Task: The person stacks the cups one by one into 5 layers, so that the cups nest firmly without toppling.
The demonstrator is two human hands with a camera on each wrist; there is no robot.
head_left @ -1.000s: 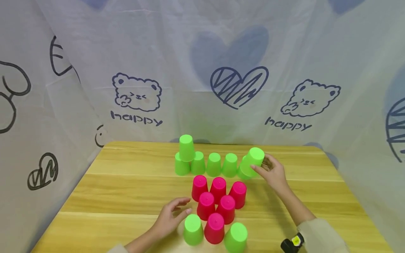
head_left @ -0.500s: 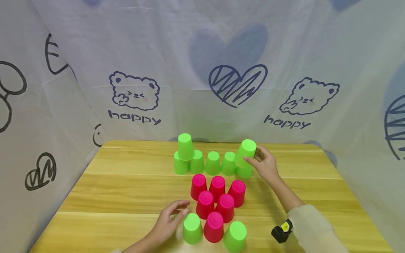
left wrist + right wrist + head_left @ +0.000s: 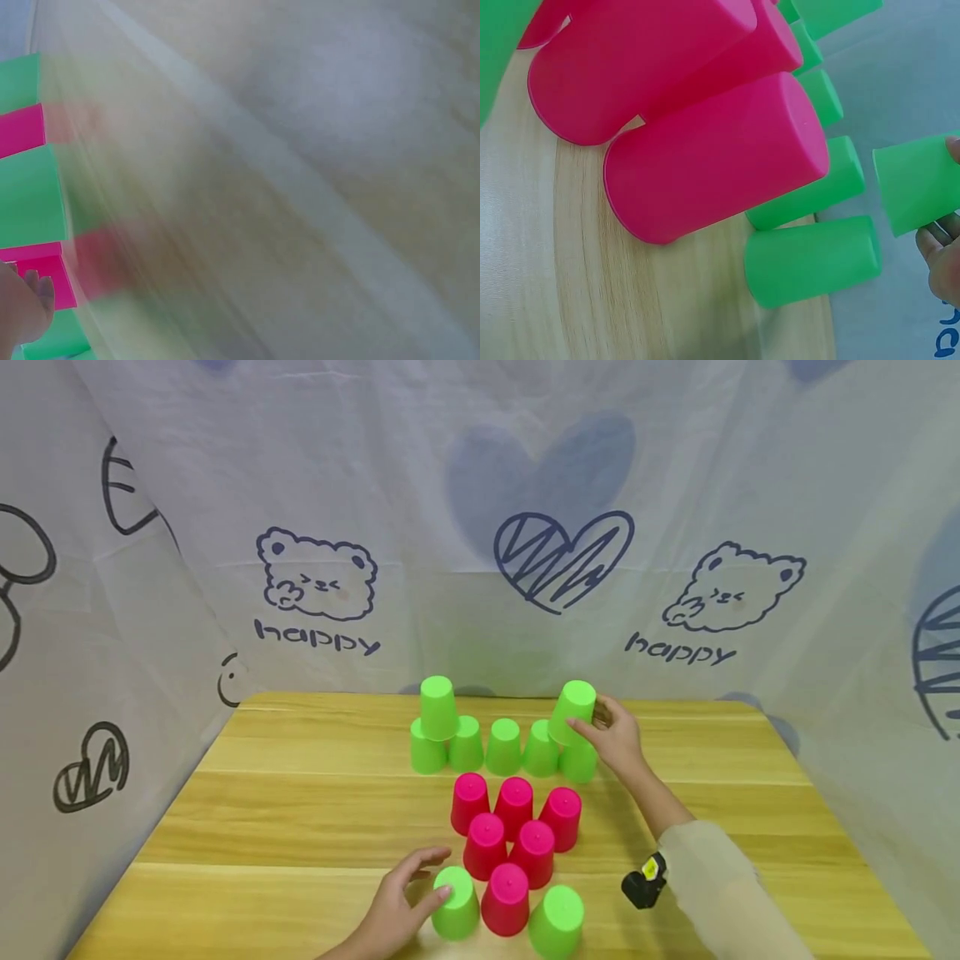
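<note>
My right hand (image 3: 619, 739) holds an upside-down green plastic cup (image 3: 573, 706) by its side, thumb in front. In the right wrist view a gap parts this cup (image 3: 911, 184) from the end green cup (image 3: 814, 262) of the back row. Another green cup (image 3: 437, 706) is stacked across the two leftmost cups of that row. My left hand (image 3: 392, 910) is beside the front-left green cup (image 3: 456, 910), fingers loosely bent; its thumb overlaps the cup's edge, and contact is unclear. Several magenta cups (image 3: 532, 856) form a triangle in the middle.
A second green cup (image 3: 557, 922) stands at the front right of the magenta cups. The wooden table (image 3: 285, 810) reaches back to a printed cloth (image 3: 435, 610). A black and yellow device (image 3: 645, 881) is at the right sleeve.
The right hand has carried its green cup left and upward over the right end of the back row. The left hand has come down closer to the front-left green cup.
</note>
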